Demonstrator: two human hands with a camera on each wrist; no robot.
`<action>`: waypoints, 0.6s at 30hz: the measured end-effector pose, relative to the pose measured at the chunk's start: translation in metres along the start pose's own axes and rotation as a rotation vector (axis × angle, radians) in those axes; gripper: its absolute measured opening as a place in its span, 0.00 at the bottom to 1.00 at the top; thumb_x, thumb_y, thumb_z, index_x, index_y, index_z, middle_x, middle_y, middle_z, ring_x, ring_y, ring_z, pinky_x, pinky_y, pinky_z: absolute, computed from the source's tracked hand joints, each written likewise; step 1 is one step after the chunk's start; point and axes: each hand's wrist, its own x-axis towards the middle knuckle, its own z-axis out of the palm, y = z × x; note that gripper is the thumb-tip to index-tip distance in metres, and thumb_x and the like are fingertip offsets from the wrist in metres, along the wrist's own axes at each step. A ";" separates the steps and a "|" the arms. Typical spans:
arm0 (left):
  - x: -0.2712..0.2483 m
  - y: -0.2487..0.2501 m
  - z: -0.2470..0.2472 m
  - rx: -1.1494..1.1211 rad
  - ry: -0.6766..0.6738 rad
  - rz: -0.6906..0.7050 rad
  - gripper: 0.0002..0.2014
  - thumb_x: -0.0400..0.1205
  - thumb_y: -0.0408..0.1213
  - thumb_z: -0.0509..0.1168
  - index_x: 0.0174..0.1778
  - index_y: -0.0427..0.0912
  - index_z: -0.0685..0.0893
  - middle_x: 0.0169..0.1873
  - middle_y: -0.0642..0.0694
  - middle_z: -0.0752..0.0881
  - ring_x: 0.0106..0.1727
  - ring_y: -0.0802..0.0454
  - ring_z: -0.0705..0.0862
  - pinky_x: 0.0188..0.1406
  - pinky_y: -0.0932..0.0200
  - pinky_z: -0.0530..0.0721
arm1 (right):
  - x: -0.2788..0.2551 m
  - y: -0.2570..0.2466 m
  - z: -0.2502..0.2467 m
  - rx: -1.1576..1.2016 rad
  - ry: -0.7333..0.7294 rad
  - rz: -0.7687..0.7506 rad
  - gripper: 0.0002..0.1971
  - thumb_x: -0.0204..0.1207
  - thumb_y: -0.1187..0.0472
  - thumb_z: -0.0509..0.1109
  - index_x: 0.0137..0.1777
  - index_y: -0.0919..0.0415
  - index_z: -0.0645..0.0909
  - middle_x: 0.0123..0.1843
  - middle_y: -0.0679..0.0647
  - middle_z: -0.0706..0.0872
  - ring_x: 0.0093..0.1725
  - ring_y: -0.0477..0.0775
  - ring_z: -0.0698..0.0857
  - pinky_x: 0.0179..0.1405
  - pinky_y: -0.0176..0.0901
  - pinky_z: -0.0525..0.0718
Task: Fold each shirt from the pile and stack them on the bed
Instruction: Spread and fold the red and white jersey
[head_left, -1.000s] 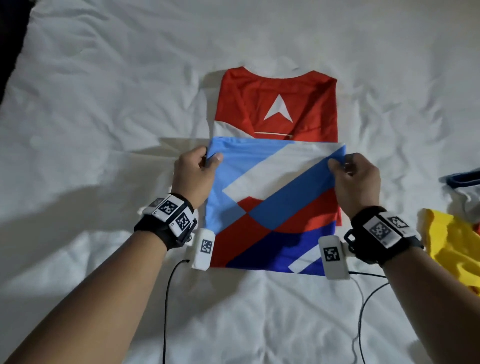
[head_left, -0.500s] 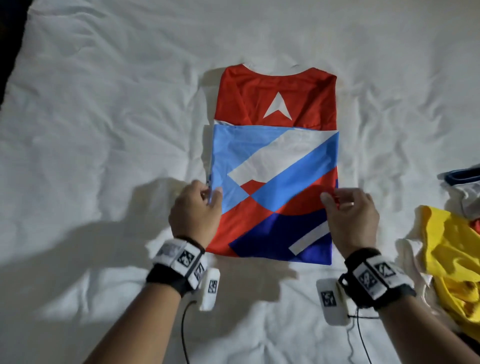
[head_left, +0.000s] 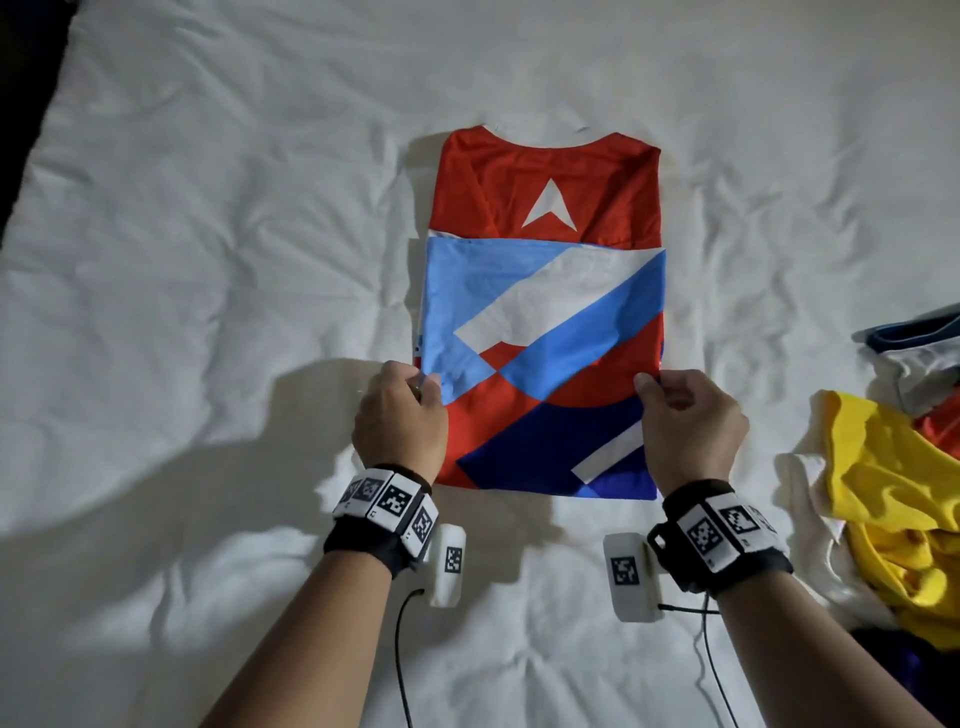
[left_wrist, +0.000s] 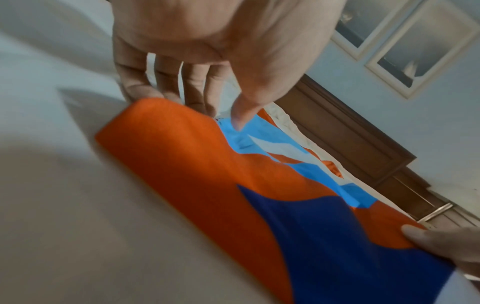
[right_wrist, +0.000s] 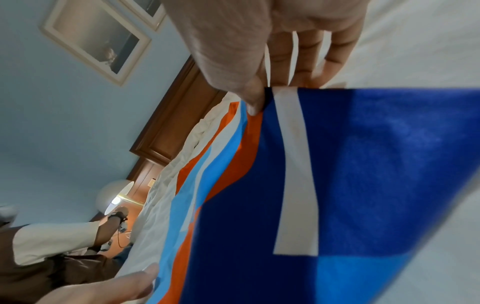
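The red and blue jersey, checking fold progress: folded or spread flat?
Partly folded: the jersey has its lower half doubled over the red top, sides tucked in.

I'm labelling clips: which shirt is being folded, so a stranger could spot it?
On the white bed, look at the middle, between both hands. The folded shirt is red, blue and white with a white triangle, unlike the crumpled yellow shirt at the right.
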 end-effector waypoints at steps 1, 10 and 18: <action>0.001 0.001 -0.001 0.016 -0.006 -0.001 0.10 0.83 0.49 0.68 0.48 0.46 0.84 0.49 0.47 0.89 0.53 0.39 0.85 0.47 0.51 0.75 | -0.001 -0.001 0.000 0.019 0.004 0.003 0.05 0.79 0.56 0.77 0.42 0.49 0.86 0.34 0.38 0.85 0.37 0.39 0.84 0.38 0.18 0.74; 0.006 0.005 0.006 0.120 -0.066 -0.008 0.08 0.86 0.38 0.64 0.50 0.39 0.86 0.53 0.39 0.88 0.57 0.34 0.83 0.48 0.47 0.75 | -0.006 -0.006 0.005 0.155 -0.048 0.081 0.04 0.81 0.58 0.75 0.45 0.51 0.83 0.33 0.46 0.88 0.38 0.47 0.87 0.42 0.41 0.83; 0.005 0.001 0.000 -0.121 0.029 -0.061 0.07 0.86 0.39 0.64 0.47 0.40 0.83 0.51 0.37 0.88 0.56 0.34 0.83 0.53 0.46 0.77 | 0.008 0.008 0.007 0.120 -0.133 0.170 0.02 0.84 0.59 0.71 0.53 0.55 0.83 0.35 0.47 0.88 0.39 0.52 0.85 0.42 0.47 0.81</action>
